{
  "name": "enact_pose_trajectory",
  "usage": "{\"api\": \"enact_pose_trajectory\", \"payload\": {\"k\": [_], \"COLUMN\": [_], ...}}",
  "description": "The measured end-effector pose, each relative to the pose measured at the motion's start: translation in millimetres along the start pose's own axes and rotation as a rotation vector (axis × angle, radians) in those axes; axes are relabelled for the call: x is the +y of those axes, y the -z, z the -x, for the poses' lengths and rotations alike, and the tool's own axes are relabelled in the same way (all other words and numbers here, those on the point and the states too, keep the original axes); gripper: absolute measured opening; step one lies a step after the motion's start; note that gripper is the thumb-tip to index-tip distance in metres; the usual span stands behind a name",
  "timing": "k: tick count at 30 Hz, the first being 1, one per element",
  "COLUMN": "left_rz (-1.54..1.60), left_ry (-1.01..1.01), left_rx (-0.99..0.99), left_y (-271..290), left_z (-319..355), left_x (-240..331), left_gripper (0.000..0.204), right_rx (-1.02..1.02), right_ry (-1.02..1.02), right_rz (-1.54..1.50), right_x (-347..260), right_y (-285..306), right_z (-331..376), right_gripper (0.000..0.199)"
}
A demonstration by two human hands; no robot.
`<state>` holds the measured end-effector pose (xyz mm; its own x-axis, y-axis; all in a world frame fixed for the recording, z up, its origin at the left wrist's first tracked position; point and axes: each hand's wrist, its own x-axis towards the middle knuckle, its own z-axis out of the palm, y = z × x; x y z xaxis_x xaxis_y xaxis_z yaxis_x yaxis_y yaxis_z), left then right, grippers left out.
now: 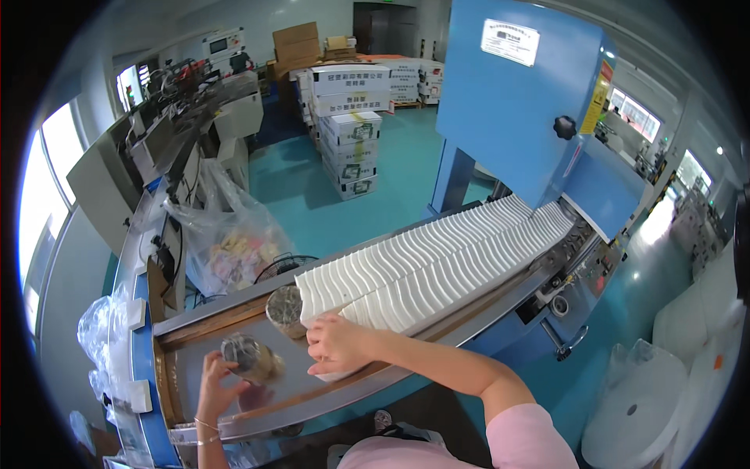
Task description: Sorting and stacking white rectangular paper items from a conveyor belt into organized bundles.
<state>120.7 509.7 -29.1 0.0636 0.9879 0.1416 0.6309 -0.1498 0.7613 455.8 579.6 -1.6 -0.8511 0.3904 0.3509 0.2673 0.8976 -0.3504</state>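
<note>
My left hand (pixel 215 384) is at the near left of the metal bed, fingers curled around the side of a dark, roundish lump wrapped in clear tape or film (pixel 248 356). The lump is partly smeared by motion. A second film-wrapped round lump (pixel 286 311) rests against the end of a long white stack. My right hand (pixel 336 345) is closed over the near left end of this white wavy-layered stack (pixel 422 270), which lies in two rows side by side. The fingertips bend down over its end face. What the layers are made of, I cannot tell.
The stack runs up the metal bed (pixel 195 383) beneath a tall blue machine (pixel 516 102) with a black knob. Wooden strips edge the bed. Beyond it hang a clear plastic bag of colourful scraps (pixel 238 250) and stand piled white cartons (pixel 351 148). Large white rolls (pixel 637 406) stand at right.
</note>
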Motion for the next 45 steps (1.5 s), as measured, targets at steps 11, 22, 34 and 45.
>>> {"api": "enact_pose_trajectory", "payload": {"k": [11,22,34,45], "left_rz": [0.214,-0.095,0.002,-0.043], "left_ry": [-0.034,-0.150,-0.117,-0.192], "left_rx": [-0.230,0.314,0.296,0.323], "left_y": [-97,-106,-106,-100], "left_z": [13,41,36,39], "left_x": [97,88,89,92], "left_gripper": [0.051,0.025,0.024,0.047], "right_rx": [0.220,0.764,0.840,0.759], "right_ry": [-0.460,-0.868,-0.883,-0.691], "right_rz": [0.089,0.411,0.438,0.334], "right_x": [-7,-10,-7,-5], "right_y": [44,6,7,36], "right_z": [69,162,164,136], "right_gripper": [0.050,0.026,0.027,0.030]}}
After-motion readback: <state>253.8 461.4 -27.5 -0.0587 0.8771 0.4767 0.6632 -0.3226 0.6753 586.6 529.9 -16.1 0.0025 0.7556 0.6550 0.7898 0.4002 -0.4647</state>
